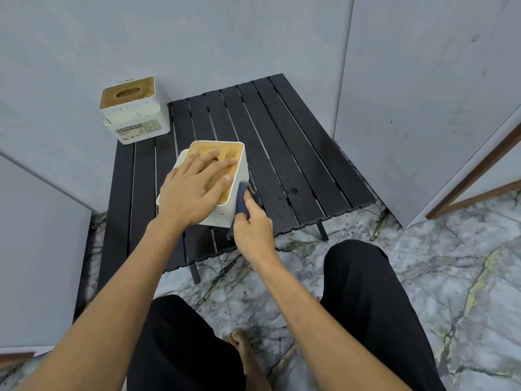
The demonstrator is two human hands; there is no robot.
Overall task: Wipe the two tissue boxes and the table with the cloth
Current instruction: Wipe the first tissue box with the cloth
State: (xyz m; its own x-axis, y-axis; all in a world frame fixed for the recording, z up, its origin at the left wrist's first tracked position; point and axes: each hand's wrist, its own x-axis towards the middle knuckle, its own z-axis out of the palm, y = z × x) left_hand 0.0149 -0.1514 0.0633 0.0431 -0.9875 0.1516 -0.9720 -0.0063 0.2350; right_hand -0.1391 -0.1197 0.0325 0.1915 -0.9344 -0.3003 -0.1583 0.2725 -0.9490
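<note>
A: Where do things stand?

B: The near tissue box (225, 193) sits on the black slatted worktop (296, 153), toward its front edge. The left hand (191, 187) lies flat on the wooden lid, fingers straight and spread, pressing down to steady it. The right hand (253, 230) is curled round the dark blue cloth (242, 198), which is pushed against the box's right side wall.

A: And the other one?

B: The far tissue box (132, 111) stands at the back left corner of the worktop, close to the grey wall (197, 38), well apart from both hands.

A: What could go wrong?

B: The box looks slightly tipped rather than square on the slats, though I cannot tell for sure. A hard sideways rub could slide it left or rock it if the left hand eases off. The fingers lie over the lid's slot, so pressure there might push the lid in. The cloth's loose tail hangs near the gaps between slats and could snag. The worktop looks light on thin legs; leaning on it may shift it.
</note>
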